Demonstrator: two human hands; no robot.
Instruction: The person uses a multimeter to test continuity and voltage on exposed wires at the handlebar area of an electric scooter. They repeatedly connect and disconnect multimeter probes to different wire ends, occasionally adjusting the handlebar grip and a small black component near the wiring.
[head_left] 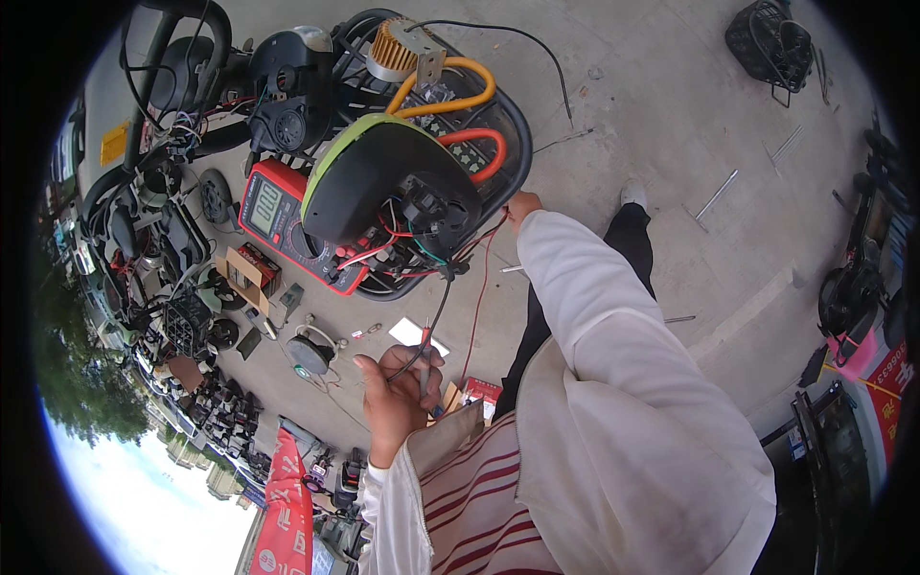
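Note:
My left hand (395, 388) is closed around a black cable (438, 321), which runs up to the wiring under a round black-and-lime housing (359, 182). A slim piece with a red tip (425, 337) also rises from its fingers; its kind is unclear. At the basket's right rim, my right hand (520, 207) is closed at the upper end of a thin red wire (486, 268), its fingers partly hidden by the white sleeve. A red multimeter (259, 235) with a lit display leans beside the housing, leads plugged in. Both rest on the black wire basket (525, 125).
A finned gold part (391, 48) and thick orange cables (484, 91) sit on the basket. Nearby on the ground are an open cardboard box (240, 278), a round part with wires (311, 353) and a T-handled tool (714, 196). Parked scooters (158, 235) stand left.

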